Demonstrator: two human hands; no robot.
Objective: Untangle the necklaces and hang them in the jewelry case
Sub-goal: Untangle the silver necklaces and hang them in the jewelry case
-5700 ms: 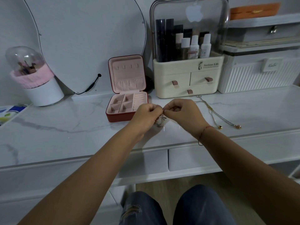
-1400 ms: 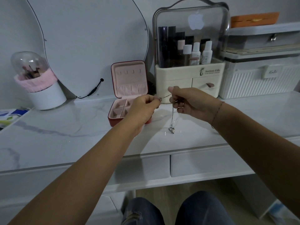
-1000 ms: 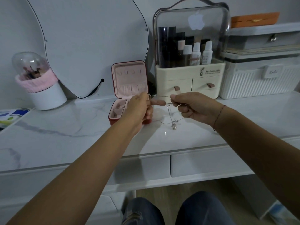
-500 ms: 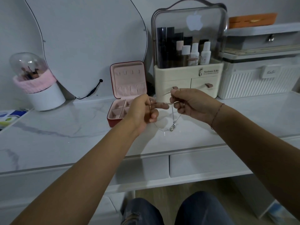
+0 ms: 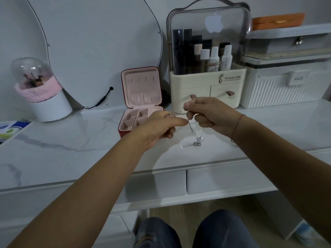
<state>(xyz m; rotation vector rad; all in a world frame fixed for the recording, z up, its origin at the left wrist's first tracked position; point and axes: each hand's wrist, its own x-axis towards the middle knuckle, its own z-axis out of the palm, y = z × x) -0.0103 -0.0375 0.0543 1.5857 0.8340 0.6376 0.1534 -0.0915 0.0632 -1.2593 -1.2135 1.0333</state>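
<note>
While the right hand (image 5: 212, 116) pinches the necklace (image 5: 197, 142), the left hand (image 5: 158, 128) seemingly pinches it too, near the jewelry case (image 5: 141, 88).

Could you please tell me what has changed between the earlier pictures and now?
Both hands rose from the tabletop, where they worked the bunched chain. The silver necklace now hangs loose from the right hand, pendant dangling near the tabletop; the left hand pinches the chain beside it. Both hands kept hold throughout. The jewelry case stayed open, its hooks empty.
</note>
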